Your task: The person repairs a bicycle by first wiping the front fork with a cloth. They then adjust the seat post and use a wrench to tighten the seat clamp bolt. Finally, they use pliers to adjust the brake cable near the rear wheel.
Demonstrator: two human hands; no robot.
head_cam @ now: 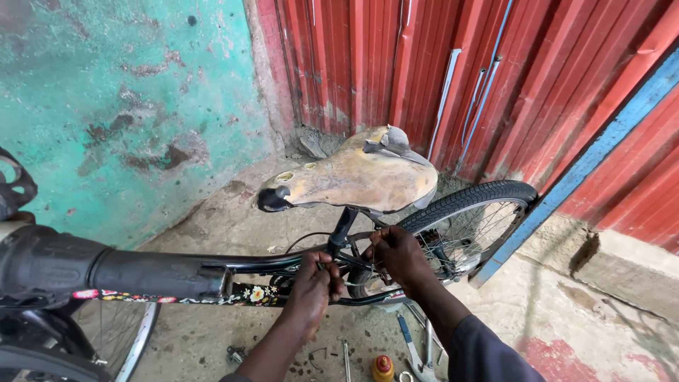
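A black bicycle frame (pixel 177 272) with flower stickers stands across the view, with a worn tan saddle (pixel 353 177) above the seat post (pixel 342 230). My left hand (pixel 311 290) is closed on something thin at the frame just below the seat post; it looks like a cable or small tool, I cannot tell which. My right hand (pixel 397 255) grips the frame parts right behind the seat post, next to the rear wheel (pixel 460 226).
Tools lie on the concrete ground below my arms: a blue-handled wrench (pixel 407 339), a metal spanner (pixel 428 354), a small red and yellow bottle (pixel 382 368), small loose metal parts (pixel 237 354). Peeling green wall at left, red corrugated metal sheets (pixel 495 85) behind. Front wheel (pixel 127 346) at lower left.
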